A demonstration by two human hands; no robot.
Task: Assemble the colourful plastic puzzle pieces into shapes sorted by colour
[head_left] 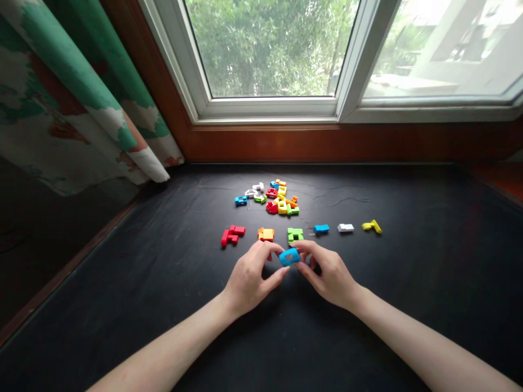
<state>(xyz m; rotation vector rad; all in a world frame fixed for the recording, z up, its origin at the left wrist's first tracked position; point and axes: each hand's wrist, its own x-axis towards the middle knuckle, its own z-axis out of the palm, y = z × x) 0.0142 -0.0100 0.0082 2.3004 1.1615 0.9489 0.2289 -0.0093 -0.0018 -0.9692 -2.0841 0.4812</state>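
Blue plastic block (290, 257) held up between left hand (249, 277) and right hand (329, 274), fingers (272, 248) clamped on its edges; red block (231, 235), orange block (266, 234) and green block (295, 235) lie just beyond it on the black bench (368, 283)

gaps in toy block row (295, 235), pile (272, 197) behind

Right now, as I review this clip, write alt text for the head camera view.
The left hand and right hand pinch a blue plastic block with a hole in it above a black tabletop. Beyond them lies a row of six colored blocks, then a heap of colored blocks, below a window and beside a green-and-white curtain.
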